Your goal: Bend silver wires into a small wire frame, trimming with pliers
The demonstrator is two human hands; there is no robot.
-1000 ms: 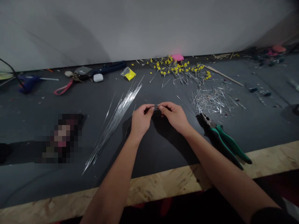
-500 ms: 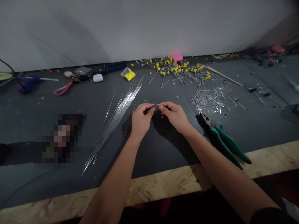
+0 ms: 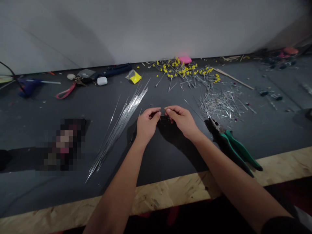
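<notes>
My left hand (image 3: 147, 126) and my right hand (image 3: 182, 121) face each other just above the dark table. Between them runs a thin metal wire (image 3: 165, 120), pinched by the fingers of both; its exact shape is too fine to make out. A bundle of long straight metal wires (image 3: 119, 125) lies left of my left hand. Right of my right hand are pliers (image 3: 231, 143) with green and black handles. Beyond my right hand is a heap of short cut wire pieces (image 3: 219, 102).
Wire stems with yellow tips (image 3: 180, 70) lie along the wall, by a pink lump (image 3: 184, 60) and a wooden stick (image 3: 234, 79). At the back left are a yellow packet (image 3: 135, 77), a white case (image 3: 102, 81), keys (image 3: 79, 80) and a blue glue gun (image 3: 30, 87).
The fingertips of my two hands have drawn slightly apart, and the wire shows lower between them. Both hands otherwise stay in place.
</notes>
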